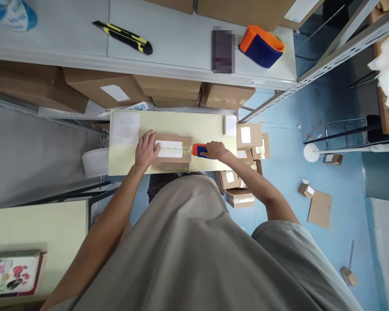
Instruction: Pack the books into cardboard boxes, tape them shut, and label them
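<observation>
On the table (207,125), the left hand (145,150) lies open, steadying the box (174,152), while the right hand (215,150) grips a tape dispenser (197,150).

You wear a loose, plain T-shirt (188,242) in a greyish beige, its soft cloth lying in broad folds across your front. Its short sleeve (278,235) ends above the elbow, and from there your arms are bare down to your left hand (146,149) and right hand (215,150). A patch of dark cloth (157,188) shows past the shirt's edge, though which garment it is cannot be told.
</observation>
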Demonstrator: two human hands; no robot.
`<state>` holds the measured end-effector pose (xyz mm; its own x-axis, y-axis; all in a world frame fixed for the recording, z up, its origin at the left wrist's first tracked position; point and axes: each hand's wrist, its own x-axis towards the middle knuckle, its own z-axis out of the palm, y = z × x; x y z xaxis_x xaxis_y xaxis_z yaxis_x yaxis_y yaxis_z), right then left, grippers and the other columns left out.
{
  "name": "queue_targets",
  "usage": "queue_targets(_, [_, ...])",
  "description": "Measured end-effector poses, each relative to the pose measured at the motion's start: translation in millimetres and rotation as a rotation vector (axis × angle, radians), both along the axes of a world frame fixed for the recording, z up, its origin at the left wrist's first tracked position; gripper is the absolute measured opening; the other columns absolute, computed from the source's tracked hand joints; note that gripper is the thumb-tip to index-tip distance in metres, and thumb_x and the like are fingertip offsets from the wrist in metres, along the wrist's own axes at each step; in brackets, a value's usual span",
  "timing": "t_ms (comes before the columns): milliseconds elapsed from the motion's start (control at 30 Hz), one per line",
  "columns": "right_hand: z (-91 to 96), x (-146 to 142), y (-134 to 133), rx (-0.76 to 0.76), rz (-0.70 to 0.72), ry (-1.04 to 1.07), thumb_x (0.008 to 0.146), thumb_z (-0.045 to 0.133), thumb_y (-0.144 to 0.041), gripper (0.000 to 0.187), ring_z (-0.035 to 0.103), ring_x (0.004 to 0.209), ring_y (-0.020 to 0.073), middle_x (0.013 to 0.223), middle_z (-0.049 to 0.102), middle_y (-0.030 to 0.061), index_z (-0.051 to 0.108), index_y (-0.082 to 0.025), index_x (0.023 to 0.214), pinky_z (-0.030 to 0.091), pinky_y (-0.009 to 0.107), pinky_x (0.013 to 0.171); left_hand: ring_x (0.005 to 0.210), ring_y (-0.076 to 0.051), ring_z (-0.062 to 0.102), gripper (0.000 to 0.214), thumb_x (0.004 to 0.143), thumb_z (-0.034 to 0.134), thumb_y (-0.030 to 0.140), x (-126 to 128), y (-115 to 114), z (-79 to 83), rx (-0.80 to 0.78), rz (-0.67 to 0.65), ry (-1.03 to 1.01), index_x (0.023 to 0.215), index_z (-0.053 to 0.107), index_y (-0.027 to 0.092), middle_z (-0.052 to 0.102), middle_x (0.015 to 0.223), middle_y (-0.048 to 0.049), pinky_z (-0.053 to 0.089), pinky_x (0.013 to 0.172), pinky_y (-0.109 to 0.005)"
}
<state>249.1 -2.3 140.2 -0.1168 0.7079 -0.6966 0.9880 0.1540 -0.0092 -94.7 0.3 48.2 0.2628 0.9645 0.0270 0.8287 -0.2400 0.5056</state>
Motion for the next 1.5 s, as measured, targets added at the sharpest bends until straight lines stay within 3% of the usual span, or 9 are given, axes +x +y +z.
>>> queue_targets(167, [-20.4,-17,-21,0.025,-0.058,-0.046,0.107,0.058,-0.032,0.031,0.075,0.118,0.0342,0.123,0.079,0.0252,0.077,-0.011,0.119,0.056,0.038,0.091,0.162,-0.035,0.035,0.065,0.108,0.038,0.046,0,1,1.4,0.003,0.002,0.015,0.162,0.046,0.011,0.041,0.172,-0.0212,0.027,0.135,-0.054])
queue_targets(300, [-27.5,-5,-39,0.010,-0.167,-0.043,0.112,0.047,-0.044,0.041,0.078,0.113,0.0314,0.123,0.079,0.0226,0.074,-0.015,0.126,0.057,0.035,0.086,0.163,-0.035,0.034,0.066,0.108,0.038,0.046,2,-1,-1.5,-0.002,0.013,0.018,0.163,0.045,0.011,0.038,0.174,-0.0209,0.027,0.135,-0.054])
queue_targets(500, [0.9,16,-41,0.130,-0.489,0.192,0.113,0.034,-0.056,0.057,0.078,0.112,0.0328,0.122,0.080,0.0210,0.063,-0.014,0.138,0.059,0.035,0.085,0.169,-0.043,0.018,0.071,0.109,0.036,0.045,14,-11,8.7,-0.020,0.095,0.101,0.171,0.034,0.011,0.028,0.179,-0.0204,0.020,0.134,-0.068])
queue_targets(600, [36.6,17,-13,0.282,-0.504,0.358,0.110,0.041,-0.049,0.052,0.077,0.109,0.0340,0.122,0.080,0.0173,0.051,-0.018,0.151,0.060,0.038,0.085,0.170,-0.043,0.005,0.076,0.109,0.039,0.044,33,4,46.5,0.035,0.067,0.098,0.176,0.020,0.015,0.025,0.181,-0.0180,0.013,0.134,-0.072])
queue_targets(800, [136.6,-30,95,0.716,-0.201,0.473,0.111,0.036,-0.040,0.060,0.070,0.120,0.0384,0.142,0.067,0.0277,0.034,-0.005,0.160,0.056,0.045,0.097,0.171,-0.032,-0.005,0.080,0.111,0.035,0.041,101,78,168.6,0.363,-0.172,-0.084,0.178,-0.008,0.026,0.015,0.184,-0.0056,0.009,0.139,-0.064])
queue_targets(933, [165.3,-71,167,0.906,-0.041,0.281,0.113,0.030,-0.029,0.055,0.062,0.134,0.0361,0.140,0.067,0.0262,0.036,-0.004,0.162,0.042,0.049,0.118,0.171,-0.030,0.000,0.081,0.109,0.038,0.029,130,122,200.2,0.386,-0.169,-0.155,0.178,-0.003,0.025,0.023,0.183,-0.0073,0.012,0.140,-0.063])
queue_targets(1200, [139.8,-78,210,0.952,0.029,0.250,0.106,0.037,-0.018,0.067,0.047,0.150,0.0377,0.158,0.054,0.0291,0.029,0.004,0.169,0.027,0.055,0.130,0.170,-0.035,0.015,0.079,0.104,0.048,0.027,105,105,151.7,0.273,-0.081,-0.196,0.174,0.016,0.009,0.026,0.179,-0.0230,0.022,0.138,-0.060])
queue_targets(1367, [80.0,-64,109,0.945,-0.153,0.402,0.115,0.018,-0.039,0.069,0.030,0.165,0.0361,0.176,0.033,0.0260,0.011,-0.007,0.175,0.032,0.058,0.130,0.159,-0.039,0.044,0.074,0.103,0.056,0.046,29,48,72.0,-0.047,0.297,-0.183,0.164,0.039,0.005,0.049,0.166,-0.0277,0.038,0.133,-0.054])
queue_targets(1500, [15.3,-71,4,0.372,-0.274,0.416,0.115,0.023,-0.050,0.075,0.060,0.143,0.0389,0.169,0.039,0.0355,0.020,0.003,0.168,0.053,0.046,0.113,0.146,-0.039,0.060,0.071,0.103,0.058,0.054,-5,-6,21.5,-0.295,0.533,-0.114,0.156,0.050,0.008,0.063,0.154,-0.0259,0.050,0.121,-0.051])
